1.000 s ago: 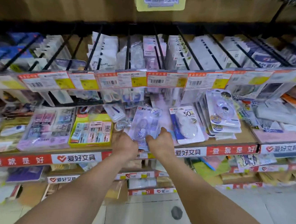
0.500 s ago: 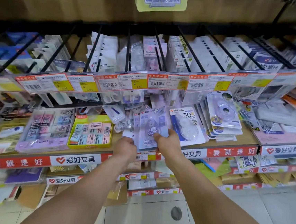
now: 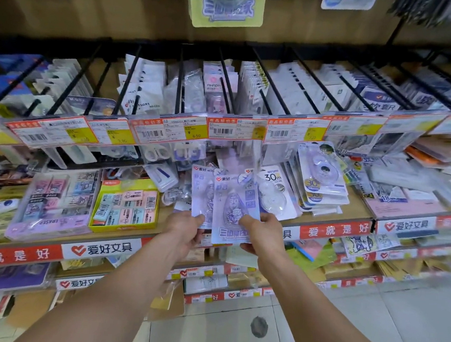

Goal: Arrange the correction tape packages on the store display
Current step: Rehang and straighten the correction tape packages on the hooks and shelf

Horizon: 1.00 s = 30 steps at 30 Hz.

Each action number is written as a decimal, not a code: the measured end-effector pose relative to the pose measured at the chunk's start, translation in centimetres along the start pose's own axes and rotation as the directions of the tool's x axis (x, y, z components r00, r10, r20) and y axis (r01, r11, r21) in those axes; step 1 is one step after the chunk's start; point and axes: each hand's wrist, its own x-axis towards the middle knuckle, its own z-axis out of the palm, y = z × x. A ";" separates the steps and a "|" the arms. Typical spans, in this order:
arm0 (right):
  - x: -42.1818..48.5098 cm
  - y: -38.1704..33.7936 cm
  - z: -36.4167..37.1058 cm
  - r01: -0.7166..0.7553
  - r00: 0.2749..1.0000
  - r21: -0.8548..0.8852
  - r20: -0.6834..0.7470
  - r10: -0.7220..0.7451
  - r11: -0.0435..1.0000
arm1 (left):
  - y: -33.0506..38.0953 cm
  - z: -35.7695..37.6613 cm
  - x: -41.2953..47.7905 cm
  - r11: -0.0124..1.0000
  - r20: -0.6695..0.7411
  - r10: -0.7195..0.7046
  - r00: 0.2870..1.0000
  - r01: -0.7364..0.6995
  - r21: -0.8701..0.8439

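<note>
The left hand (image 3: 182,231) pinches the rear correction tape package (image 3: 201,193) in its fingers; at its 3 o'clock the right hand (image 3: 263,233) pinches the overlapping front package (image 3: 236,205), before the shelf (image 3: 334,230)

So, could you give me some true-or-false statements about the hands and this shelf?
1. The left hand and right hand each hold a purple package. True.
2. The front package is in the left hand. False: the right hand pinches it, and the left holds the rear package.
3. The yellow eraser box lies left of the hands. True.
4. The held packages hang from a hook. False: they are held up in front of the shelf.
</note>
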 end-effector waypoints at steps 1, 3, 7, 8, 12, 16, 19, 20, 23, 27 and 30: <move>-0.2 0.0 -0.3 -0.012 1.000 0.002 0.009 0.012 1.000 | -0.1 -0.2 -0.2 1.000 0.003 0.008 1.000 -0.008 -0.003; -0.6 0.1 -0.9 -0.032 0.999 -0.014 0.024 0.032 0.999 | -0.3 -0.8 -0.9 0.999 0.013 0.033 0.999 -0.034 0.020; -2.2 0.9 -2.1 -0.043 0.997 -0.063 0.065 0.047 0.997 | -1.3 -2.5 -4.0 0.984 0.068 0.092 0.993 -0.101 0.144; -2.8 1.2 -2.4 -0.036 0.996 -0.073 0.079 0.042 0.997 | -1.7 -2.9 -5.0 0.982 0.076 0.096 0.992 -0.107 0.154; -5.0 2.5 -3.0 -0.046 0.991 -0.103 0.118 0.058 0.994 | -3.2 -4.6 -8.4 0.977 0.094 0.109 0.990 -0.124 0.174; -6.1 2.8 -3.1 -0.076 0.985 -0.109 0.145 0.092 0.991 | -3.8 -6.0 -10.2 0.979 0.054 0.120 0.991 -0.127 0.158; -6.5 2.6 -3.7 -0.044 0.981 -0.123 0.180 0.066 0.991 | -4.1 -6.7 -10.9 0.975 0.044 0.125 0.991 -0.131 0.178; -6.8 2.4 -4.1 -0.024 0.981 -0.131 0.190 0.049 0.991 | -4.3 -6.9 -11.3 0.973 0.049 0.130 0.990 -0.137 0.185; -7.6 2.3 -5.6 0.041 0.975 -0.150 0.220 -0.007 0.988 | -4.7 -7.0 -12.5 0.975 0.073 0.133 0.988 -0.143 0.171; -9.2 1.5 -7.6 0.103 0.965 -0.097 0.253 -0.076 0.990 | -4.7 -6.9 -13.9 0.976 0.079 0.153 0.985 -0.164 0.143; -10.1 0.6 -8.5 0.151 0.954 -0.078 0.271 -0.125 0.985 | -3.9 -6.9 -14.9 0.973 0.087 0.200 0.976 -0.208 0.101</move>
